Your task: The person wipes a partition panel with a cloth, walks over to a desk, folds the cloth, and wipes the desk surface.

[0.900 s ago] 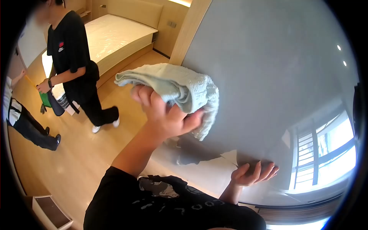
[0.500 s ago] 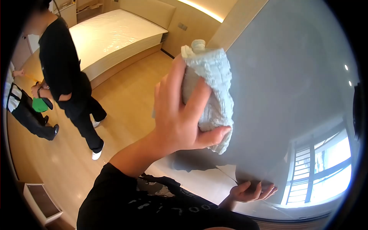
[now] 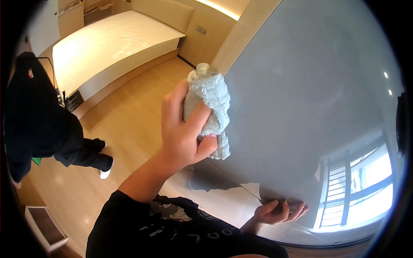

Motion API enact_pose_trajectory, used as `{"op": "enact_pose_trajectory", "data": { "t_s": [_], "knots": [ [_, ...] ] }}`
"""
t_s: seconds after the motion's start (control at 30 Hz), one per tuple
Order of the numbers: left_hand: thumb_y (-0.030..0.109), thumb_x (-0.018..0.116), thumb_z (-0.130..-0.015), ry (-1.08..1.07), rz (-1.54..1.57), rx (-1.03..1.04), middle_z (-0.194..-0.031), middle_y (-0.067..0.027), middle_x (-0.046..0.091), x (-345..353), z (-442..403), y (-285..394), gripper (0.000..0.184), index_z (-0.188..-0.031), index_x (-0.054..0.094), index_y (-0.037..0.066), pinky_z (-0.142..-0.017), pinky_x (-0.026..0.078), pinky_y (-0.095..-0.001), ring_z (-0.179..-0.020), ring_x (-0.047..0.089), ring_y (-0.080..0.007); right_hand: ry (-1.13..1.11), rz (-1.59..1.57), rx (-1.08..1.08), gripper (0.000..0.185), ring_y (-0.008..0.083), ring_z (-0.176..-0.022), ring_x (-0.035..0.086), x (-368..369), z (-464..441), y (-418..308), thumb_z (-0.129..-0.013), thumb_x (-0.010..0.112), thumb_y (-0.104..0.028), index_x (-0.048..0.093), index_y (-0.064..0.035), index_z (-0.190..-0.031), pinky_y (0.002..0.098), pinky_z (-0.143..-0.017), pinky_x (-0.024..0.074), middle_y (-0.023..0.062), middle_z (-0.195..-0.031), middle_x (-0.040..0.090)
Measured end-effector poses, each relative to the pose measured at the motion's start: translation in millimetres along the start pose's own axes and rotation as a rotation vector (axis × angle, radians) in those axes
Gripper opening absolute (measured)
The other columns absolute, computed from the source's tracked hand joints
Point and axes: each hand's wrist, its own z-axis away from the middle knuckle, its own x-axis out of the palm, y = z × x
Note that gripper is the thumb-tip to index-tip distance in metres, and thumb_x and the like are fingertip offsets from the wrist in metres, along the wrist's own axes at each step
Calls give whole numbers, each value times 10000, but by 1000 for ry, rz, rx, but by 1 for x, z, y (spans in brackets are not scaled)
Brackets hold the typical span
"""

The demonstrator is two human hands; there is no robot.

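Note:
My left hand (image 3: 183, 133) is closed around a bunched pale blue-green towel (image 3: 211, 101), with the thumb and fingers pressed into its folds. The towel is at the left edge of a glossy grey panel (image 3: 297, 94); whether it touches the surface I cannot tell. Low on the right, my right hand (image 3: 279, 212) has its fingers spread and slightly bent, holding nothing I can see. It is close to the lower part of the panel, and contact is unclear.
A person in black (image 3: 43, 120) stands at the left. Behind is a bed with a plastic-wrapped mattress (image 3: 116, 41). An open box-like drawer (image 3: 45, 228) lies at the lower left on the wood floor (image 3: 133, 112). A window reflection shows in the panel.
My left hand has moved left and slightly down with the towel. My right hand has barely shifted. The person in black has moved further left, and the second person is largely hidden.

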Motion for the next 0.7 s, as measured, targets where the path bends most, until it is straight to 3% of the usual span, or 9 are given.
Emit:
{"op": "enact_pose_trajectory", "data": {
  "t_s": [0.17,0.27,0.33,0.43,0.57,0.63,0.7],
  "knots": [
    [333,624,-827,0,-110,49,-1472,-333,439,0,-3,3,525,-1272,665,56,-1016,389,-501,-1214,473,-434,2,12,4,227,455,-1457,360,0,1,0,-970,553,-296,594,-208,-1175,685,-1193,238,154,-1486,509],
    [349,620,-838,1,-149,182,-1481,-358,428,-3,-32,4,519,-1279,660,78,-1026,380,-512,-1280,454,-464,-12,5,18,220,457,-1459,355,-1,-1,-3,-980,551,-309,591,-214,-1174,678,-1199,224,158,-1489,504],
    [309,581,-881,-32,-134,351,-1515,-399,346,-6,-70,7,559,-1314,594,-45,-1091,309,-599,-1345,402,-531,-48,11,12,219,446,-1469,341,-4,0,-5,-988,548,-328,581,-217,-1175,678,-1201,208,167,-1499,486],
    [341,551,-906,58,-157,458,-1482,-320,458,0,-141,31,506,-1288,636,20,-1082,318,-567,-1339,428,-528,-59,17,3,219,453,-1476,314,-7,-8,-7,-993,529,-299,562,-195,-1182,685,-1194,206,182,-1507,464],
    [363,529,-918,63,-223,419,-1484,-274,484,0,-153,45,488,-1283,653,64,-1071,326,-548,-1343,433,-522,-70,16,-6,219,474,-1475,300,-7,-8,-8,-987,514,-256,551,-166,-1183,684,-1187,218,192,-1505,460],
    [417,473,-943,4,-354,373,-1483,-230,510,-3,-133,48,482,-1266,670,118,-1056,326,-533,-1339,448,-517,-71,13,3,209,471,-1472,306,-8,-9,-10,-986,511,-256,551,-167,-1172,684,-1184,221,191,-1502,464],
    [475,426,-959,-48,-333,320,-1447,-223,541,-2,-79,39,458,-1146,683,144,-1040,293,-582,-1361,435,-494,-70,18,16,201,470,-1472,307,-7,-10,-13,-985,508,-254,551,-168,-1162,683,-1182,223,190,-1504,462]
  ]
}}
